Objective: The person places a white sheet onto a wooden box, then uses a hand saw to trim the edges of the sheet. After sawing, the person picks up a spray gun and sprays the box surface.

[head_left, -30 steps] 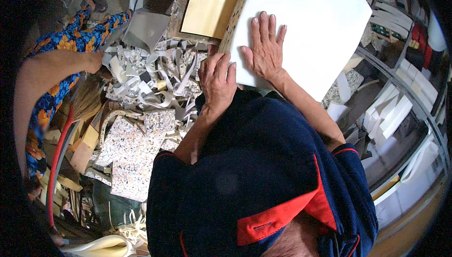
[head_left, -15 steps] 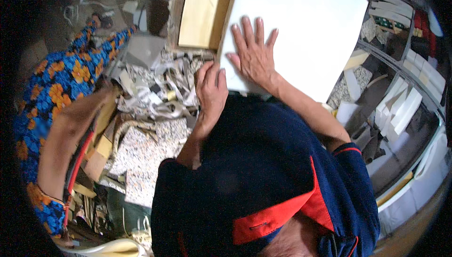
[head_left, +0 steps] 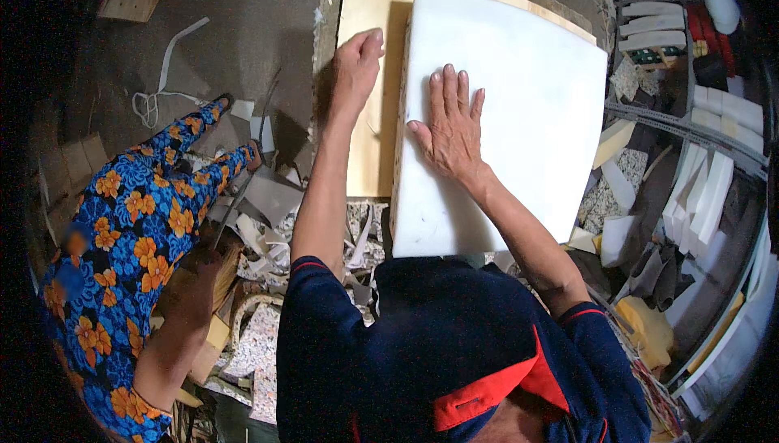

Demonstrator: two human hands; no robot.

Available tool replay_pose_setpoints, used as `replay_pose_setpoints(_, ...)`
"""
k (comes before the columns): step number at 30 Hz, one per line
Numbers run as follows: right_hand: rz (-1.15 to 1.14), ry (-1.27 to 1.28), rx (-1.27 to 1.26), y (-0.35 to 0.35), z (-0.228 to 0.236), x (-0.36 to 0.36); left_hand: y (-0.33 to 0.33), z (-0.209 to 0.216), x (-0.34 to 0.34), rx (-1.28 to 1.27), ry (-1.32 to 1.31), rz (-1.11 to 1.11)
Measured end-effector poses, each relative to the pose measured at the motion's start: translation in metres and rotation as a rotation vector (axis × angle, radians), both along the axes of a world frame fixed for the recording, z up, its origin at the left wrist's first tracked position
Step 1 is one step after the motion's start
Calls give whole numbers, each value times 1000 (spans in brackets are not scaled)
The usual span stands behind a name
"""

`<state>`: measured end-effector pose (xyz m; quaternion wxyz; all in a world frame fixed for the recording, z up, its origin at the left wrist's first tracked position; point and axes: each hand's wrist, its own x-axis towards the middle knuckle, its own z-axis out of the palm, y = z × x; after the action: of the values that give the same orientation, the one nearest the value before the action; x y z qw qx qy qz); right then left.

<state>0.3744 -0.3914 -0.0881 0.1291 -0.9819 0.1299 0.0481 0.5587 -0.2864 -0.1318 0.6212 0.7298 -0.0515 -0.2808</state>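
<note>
A thick white slab (head_left: 535, 118), which looks like foam, lies on a pale wooden board (head_left: 365, 151). My right hand (head_left: 454, 131) rests flat on its top, fingers stretched forward and thumb out to the side. Left of the slab, my left hand (head_left: 355, 70) is above the board with its fingers curled closed. Whatever those fingers may hold is hidden. A gap separates this hand from the slab's left side, where a shadow falls on the board.
Speckled foam offcuts (head_left: 256, 346) and grey scraps (head_left: 272, 199) are heaped at the left. Another person in blue-and-orange floral clothing (head_left: 146, 240) bends there. White foam pieces (head_left: 702, 195) fill a rack at the right. A white cord (head_left: 170, 58) lies on the floor.
My left hand has gone from the slab's near left corner forward and to the left, over the board. My right hand stays flat on the slab. The view has shifted, showing more board.
</note>
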Motion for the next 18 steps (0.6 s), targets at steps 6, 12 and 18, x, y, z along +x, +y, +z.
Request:
replay_pose_setpoints(6, -35, 81, -51, -1, -2, 17, -59, -7, 77, 34, -16, -187)
replay_pose_setpoints(12, -23, 71, -53, 7, -9, 2, -96, -7, 101, -22, -99, -429)
replay_pose_setpoints(18, 3, 28, -72, 29, -20, -11, -84, -4, 103, -38, -198, -633)
